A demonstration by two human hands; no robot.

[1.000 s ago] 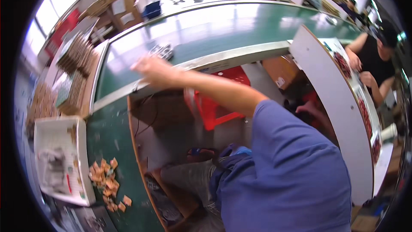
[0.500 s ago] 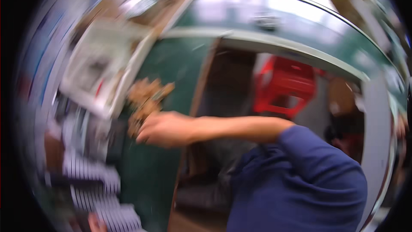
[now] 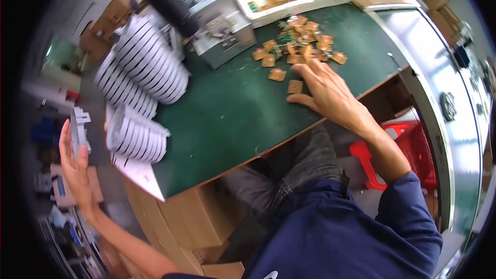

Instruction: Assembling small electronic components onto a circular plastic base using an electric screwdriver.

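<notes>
Looks like the picking-out stage, judging by the right hand at about 2 o'clock, right by the near side of the little pile of tan square pieces at 1 o'clock, with bits of green in among them. Got thumb and forefinger well apart there, with a lone tan square in the gap, flat on the green table. Can't tell about contact between the other fingertips and the pile, and can't see anything pinched.

Over around 8:30, out past the table edge: a left hand clamped, thumb against fingers, on a pale grey part.

Would say the next move calls for closing on just one square without dragging neighbours along, plus keeping the left pinch firm.

On brands and writing: not much to report. Can spot a white mark on the navy shirt near 6 o'clock, cut off by the bottom edge, and tiny dark marks on the white sheet at 8 o'clock, poking out below the striped stacks at 10. Too small to read. Can't make out any labels on the tan squares either.
</notes>
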